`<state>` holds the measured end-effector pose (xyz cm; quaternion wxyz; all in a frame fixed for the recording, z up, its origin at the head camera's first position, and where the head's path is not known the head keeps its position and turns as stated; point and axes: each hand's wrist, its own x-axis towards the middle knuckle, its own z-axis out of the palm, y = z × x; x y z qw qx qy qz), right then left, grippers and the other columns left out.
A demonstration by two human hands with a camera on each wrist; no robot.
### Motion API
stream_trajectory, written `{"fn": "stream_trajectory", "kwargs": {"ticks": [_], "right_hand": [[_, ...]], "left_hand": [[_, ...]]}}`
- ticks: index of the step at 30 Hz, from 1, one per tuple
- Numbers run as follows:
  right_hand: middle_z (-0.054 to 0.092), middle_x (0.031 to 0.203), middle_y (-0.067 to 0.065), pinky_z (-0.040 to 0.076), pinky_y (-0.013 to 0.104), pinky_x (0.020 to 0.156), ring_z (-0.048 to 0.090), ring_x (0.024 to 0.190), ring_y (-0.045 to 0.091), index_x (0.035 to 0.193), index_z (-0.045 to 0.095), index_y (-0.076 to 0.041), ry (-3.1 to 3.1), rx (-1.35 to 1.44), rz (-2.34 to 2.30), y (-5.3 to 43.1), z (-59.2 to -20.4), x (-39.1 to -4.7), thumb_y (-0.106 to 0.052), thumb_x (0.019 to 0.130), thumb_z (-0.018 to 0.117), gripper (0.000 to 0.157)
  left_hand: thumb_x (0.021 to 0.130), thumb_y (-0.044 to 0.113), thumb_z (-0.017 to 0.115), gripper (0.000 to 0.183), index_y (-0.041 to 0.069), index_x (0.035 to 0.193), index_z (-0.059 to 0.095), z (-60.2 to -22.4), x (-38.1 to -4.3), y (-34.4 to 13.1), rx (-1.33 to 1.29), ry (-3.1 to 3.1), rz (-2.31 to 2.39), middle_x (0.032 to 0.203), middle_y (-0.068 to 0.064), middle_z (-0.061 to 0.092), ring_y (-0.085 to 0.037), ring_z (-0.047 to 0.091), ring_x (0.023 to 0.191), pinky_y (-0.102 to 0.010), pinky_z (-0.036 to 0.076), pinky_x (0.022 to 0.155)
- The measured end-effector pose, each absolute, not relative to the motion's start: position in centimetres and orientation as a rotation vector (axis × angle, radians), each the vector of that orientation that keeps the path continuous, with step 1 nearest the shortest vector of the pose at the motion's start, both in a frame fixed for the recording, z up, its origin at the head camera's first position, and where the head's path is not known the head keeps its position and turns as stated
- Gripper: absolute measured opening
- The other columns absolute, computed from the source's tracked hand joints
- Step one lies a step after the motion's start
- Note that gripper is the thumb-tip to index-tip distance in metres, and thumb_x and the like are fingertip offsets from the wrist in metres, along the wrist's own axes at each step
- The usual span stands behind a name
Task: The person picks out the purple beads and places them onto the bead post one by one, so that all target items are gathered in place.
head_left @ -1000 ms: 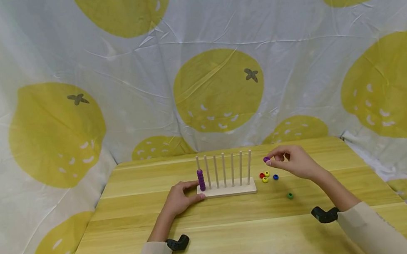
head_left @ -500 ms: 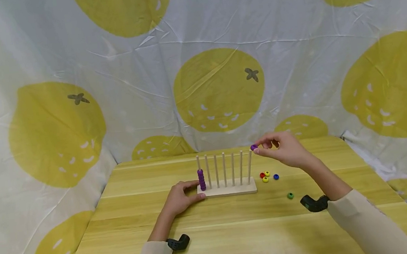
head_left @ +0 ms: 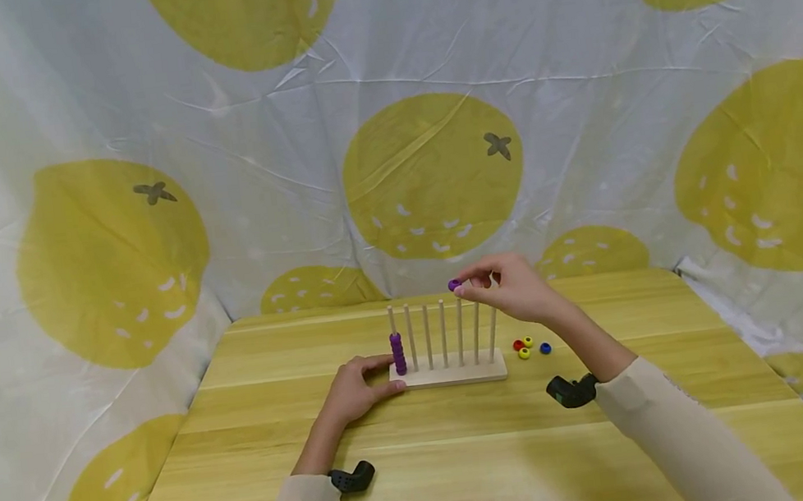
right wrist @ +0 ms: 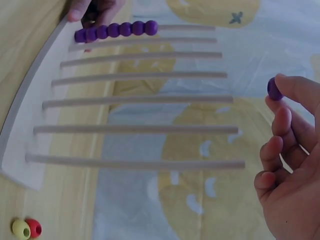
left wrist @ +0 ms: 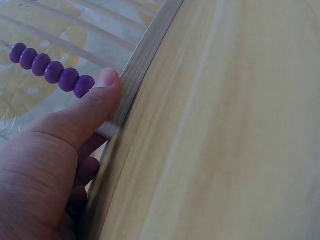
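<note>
A pale wooden peg rack (head_left: 453, 373) with several upright pegs stands on the table, a stack of purple beads (head_left: 399, 356) on its leftmost peg. My left hand (head_left: 350, 390) grips the left end of the base, thumb (left wrist: 102, 92) on the near side and fingers behind. Between thumb and index finger, my right hand (head_left: 513, 287) pinches a single purple bead (right wrist: 274, 88). That bead is at peg-top height, close over the tops of the pegs right of the middle. In the right wrist view it is apart from the peg ends.
Right of the rack lie a red bead (head_left: 518, 345), two yellow beads (head_left: 524, 354) and a blue bead (head_left: 546, 348) on the wooden table (head_left: 426, 463). A lemon-print cloth (head_left: 274, 174) hangs behind the table's far edge.
My right hand has carried the purple bead left and up, from beside the rack to above its pegs. The green bead has passed out of sight behind my right wrist. My left hand stays put.
</note>
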<state>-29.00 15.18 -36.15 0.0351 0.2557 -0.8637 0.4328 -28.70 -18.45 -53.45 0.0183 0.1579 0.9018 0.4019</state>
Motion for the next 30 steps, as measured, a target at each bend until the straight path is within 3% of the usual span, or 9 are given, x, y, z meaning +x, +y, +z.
{"fn": "stream_trajectory", "kwargs": {"ticks": [15,30], "right_hand": [[0.063,0.081,-0.001,0.037,0.028,0.062,0.051,0.074,0.02,0.115,0.079,-0.017,-2.645,0.905,1.316,10.4,-36.3,-29.8,-0.033,0.1,0.07,0.024],[0.062,0.076,-0.004,0.038,0.025,0.059,0.049,0.066,0.013,0.111,0.081,-0.016,-2.636,0.988,1.25,6.9,-36.6,-30.2,-0.028,0.098,0.072,0.021]], "left_hand": [[0.079,0.056,0.086,0.058,0.032,0.13,0.073,-53.8,-28.8,-18.5,0.48,2.814,1.268,0.133,0.005,0.07,-0.027,0.061,0.129,-0.052,0.047,0.111],[0.079,0.055,0.086,0.057,0.032,0.129,0.073,-53.8,-28.9,-18.4,0.49,2.819,1.245,0.132,0.007,0.071,-0.025,0.06,0.128,-0.052,0.046,0.111]]}}
